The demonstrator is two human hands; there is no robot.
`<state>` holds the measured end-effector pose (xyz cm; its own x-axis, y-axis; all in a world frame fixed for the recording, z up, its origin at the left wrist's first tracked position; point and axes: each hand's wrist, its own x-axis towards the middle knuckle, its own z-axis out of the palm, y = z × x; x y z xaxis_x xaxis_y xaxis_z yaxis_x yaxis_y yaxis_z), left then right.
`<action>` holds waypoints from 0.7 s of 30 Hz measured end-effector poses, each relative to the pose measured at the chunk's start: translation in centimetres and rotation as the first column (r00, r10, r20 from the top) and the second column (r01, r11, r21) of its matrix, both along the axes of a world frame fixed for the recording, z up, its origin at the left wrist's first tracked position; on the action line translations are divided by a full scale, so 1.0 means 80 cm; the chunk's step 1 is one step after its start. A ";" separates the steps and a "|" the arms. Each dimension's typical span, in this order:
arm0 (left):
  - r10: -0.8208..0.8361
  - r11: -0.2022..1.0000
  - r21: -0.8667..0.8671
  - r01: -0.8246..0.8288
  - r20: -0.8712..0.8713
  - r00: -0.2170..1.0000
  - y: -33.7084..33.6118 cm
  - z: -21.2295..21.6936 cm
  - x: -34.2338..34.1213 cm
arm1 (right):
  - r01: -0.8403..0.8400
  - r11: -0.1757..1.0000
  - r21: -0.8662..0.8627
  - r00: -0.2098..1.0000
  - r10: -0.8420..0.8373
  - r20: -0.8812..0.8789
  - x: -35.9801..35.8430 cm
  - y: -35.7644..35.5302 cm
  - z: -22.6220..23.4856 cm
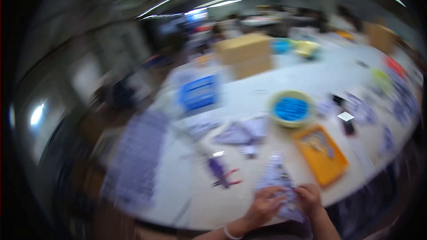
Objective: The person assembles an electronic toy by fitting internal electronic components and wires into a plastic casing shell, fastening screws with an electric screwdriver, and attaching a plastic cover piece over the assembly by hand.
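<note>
Close to the table's near edge lies a pale purple, roughly triangular piece (275, 173) with small dark spots; blur hides its material. My left hand (264, 205) has its bent fingers closed on the left side of this piece, and a white band circles the wrist. On the other side, my right hand (309, 197) is closed with fingers pinched at the piece's right edge. Any small part between those fingers is hidden. Left of the hands is a red-handled tool (233, 177), possibly pliers, beside a dark purple object (217, 169).
An orange tray (331, 175) holds small pieces right of my hands. Beyond it stands a pale yellow bowl (272, 114) of blue parts. A blue crate (198, 93) and cardboard box (251, 53) stand farther back. Purple sheets (138, 160) lie left; more purple pieces (240, 132) lie ahead.
</note>
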<state>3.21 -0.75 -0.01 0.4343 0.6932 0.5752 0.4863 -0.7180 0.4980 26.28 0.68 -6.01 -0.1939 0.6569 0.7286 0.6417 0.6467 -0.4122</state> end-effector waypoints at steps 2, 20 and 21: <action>0.088 0.996 0.032 -0.089 0.017 0.996 -0.036 0.000 -0.004 | -0.004 0.999 0.033 0.999 0.006 -0.048 0.001 -0.004 0.001; -0.055 0.998 0.044 0.054 0.019 0.998 -0.068 -0.036 0.059 | 0.004 1.000 0.016 1.000 -0.005 0.024 0.011 0.017 -0.025; -0.050 0.997 0.053 0.051 -0.005 0.999 -0.067 -0.030 0.058 | -0.039 0.999 0.030 0.999 0.040 -0.023 0.001 0.027 -0.038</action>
